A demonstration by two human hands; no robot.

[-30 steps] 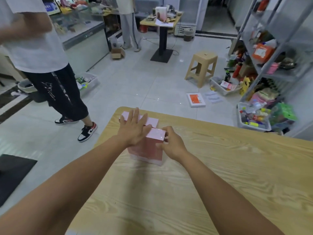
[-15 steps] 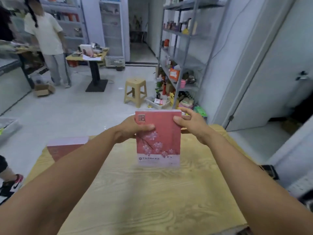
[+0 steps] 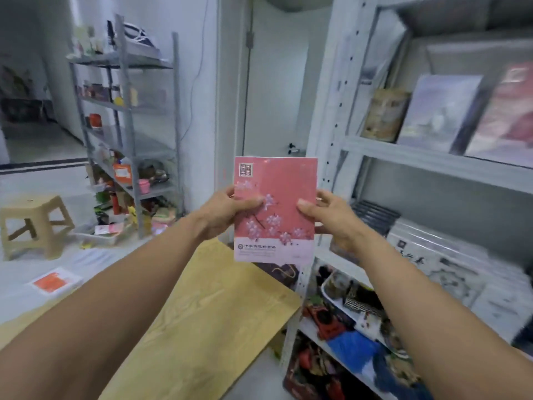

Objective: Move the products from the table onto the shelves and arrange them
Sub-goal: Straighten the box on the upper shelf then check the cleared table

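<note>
Gripping upright pink box [image 3: 275, 209] between left hand [image 3: 223, 215] and right hand [image 3: 331, 219], thumbs on front

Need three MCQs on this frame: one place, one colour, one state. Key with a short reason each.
1. Where is the flat pink box with a blossom print?
A. flat on the floor
B. held upright in the air, near the pale metal shelf unit
C. tucked under an arm

2. What colour is the low plastic stool at left?
A. beige
B. blue
C. black

3. How do the left hand and right hand stand?
A. both grip the box's sides
B. only the left holds it
C. both off the box

Key: 1 B, it stands upright between the hands, off every surface; 2 A, seat and legs are beige; 3 A, each thumb lies on the front, one at each side edge.
</note>
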